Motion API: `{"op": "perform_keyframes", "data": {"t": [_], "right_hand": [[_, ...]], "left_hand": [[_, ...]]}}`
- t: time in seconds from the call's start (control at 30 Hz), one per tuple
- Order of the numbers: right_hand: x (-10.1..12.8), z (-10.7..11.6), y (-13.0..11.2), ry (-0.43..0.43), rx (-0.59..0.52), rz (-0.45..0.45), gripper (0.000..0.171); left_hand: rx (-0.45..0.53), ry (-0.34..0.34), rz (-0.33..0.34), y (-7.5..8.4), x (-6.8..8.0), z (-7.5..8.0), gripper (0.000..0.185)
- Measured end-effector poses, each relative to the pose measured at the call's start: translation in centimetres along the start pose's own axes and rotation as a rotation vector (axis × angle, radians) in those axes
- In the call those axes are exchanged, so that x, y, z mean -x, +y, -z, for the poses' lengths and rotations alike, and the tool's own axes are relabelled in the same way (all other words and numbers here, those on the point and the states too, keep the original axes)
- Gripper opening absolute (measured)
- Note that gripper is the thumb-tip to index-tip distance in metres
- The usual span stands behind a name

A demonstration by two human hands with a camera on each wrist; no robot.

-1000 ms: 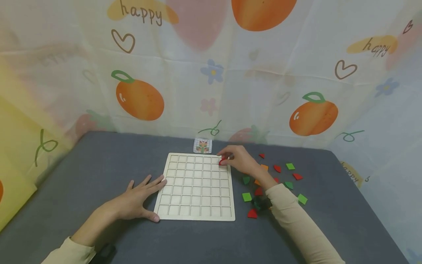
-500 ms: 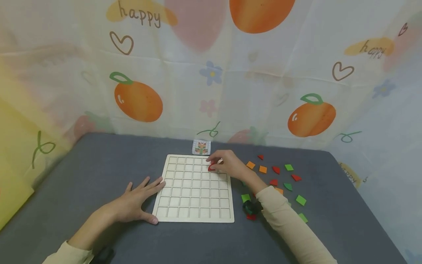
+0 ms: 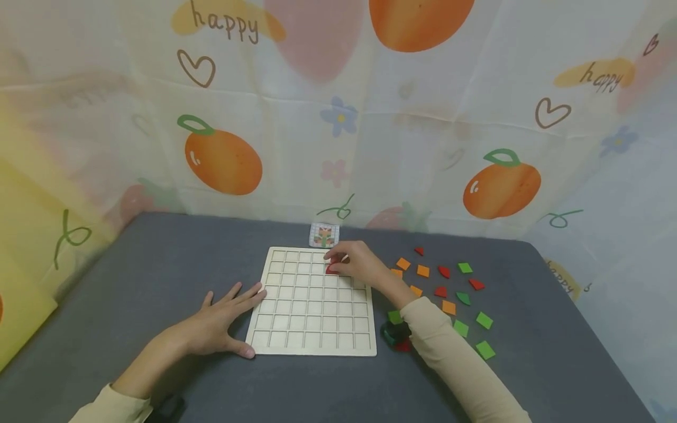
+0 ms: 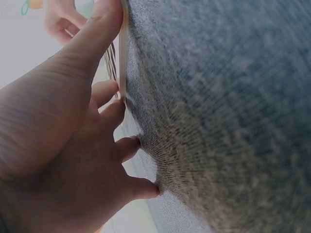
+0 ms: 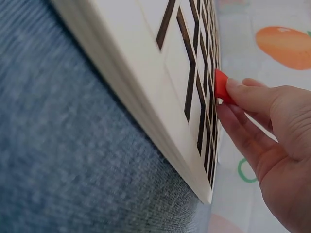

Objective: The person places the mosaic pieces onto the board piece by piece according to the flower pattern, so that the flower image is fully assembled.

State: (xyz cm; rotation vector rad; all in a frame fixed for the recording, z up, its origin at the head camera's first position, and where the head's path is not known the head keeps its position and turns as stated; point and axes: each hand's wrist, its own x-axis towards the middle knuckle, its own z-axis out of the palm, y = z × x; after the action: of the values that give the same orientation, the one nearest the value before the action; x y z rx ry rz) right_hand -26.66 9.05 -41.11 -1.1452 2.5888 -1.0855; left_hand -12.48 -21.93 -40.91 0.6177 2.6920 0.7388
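A pale wooden grid board (image 3: 312, 317) lies on the grey table. My left hand (image 3: 233, 317) rests flat beside it, straight fingers touching its left edge; the left wrist view shows the thumb (image 4: 97, 34) along the board's edge (image 4: 123, 53). My right hand (image 3: 345, 262) is over the board's second row from the far edge, pinching a small red piece (image 3: 331, 269) between thumb and fingers. In the right wrist view the red piece (image 5: 221, 86) is held against the board (image 5: 180, 58) by the fingertips (image 5: 238, 92).
A small picture card (image 3: 324, 235) lies just behind the board. Several loose pieces are scattered right of the board: orange (image 3: 422, 271), red (image 3: 476, 284), green (image 3: 483, 320). A fruit-print cloth wall (image 3: 222, 158) closes the back and sides.
My right hand has carried the red piece leftward from the board's far right corner to near the middle of the second row. The left hand has stayed put.
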Motion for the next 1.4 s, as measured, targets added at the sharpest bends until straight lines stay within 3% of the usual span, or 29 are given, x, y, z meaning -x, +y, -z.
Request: {"op": "perform_keyframes", "data": {"t": [0.97, 1.17, 1.4], "right_hand": [[-0.1, -0.6, -0.1, -0.019, 0.056, -0.075, 0.021], [0.3, 1.1, -0.2, -0.047, 0.017, -0.093, 0.026], [1.5, 4.3, 0.8, 0.008, 0.041, -0.123, 0.030]], "left_hand": [[0.031, 0.010, -0.008, 0.0, 0.5, -0.1, 0.112], [0.023, 0.015, -0.018, 0.0, 0.3, -0.3, 0.112], [0.018, 0.028, -0.018, 0.2, 0.2, -0.1, 0.111]]}}
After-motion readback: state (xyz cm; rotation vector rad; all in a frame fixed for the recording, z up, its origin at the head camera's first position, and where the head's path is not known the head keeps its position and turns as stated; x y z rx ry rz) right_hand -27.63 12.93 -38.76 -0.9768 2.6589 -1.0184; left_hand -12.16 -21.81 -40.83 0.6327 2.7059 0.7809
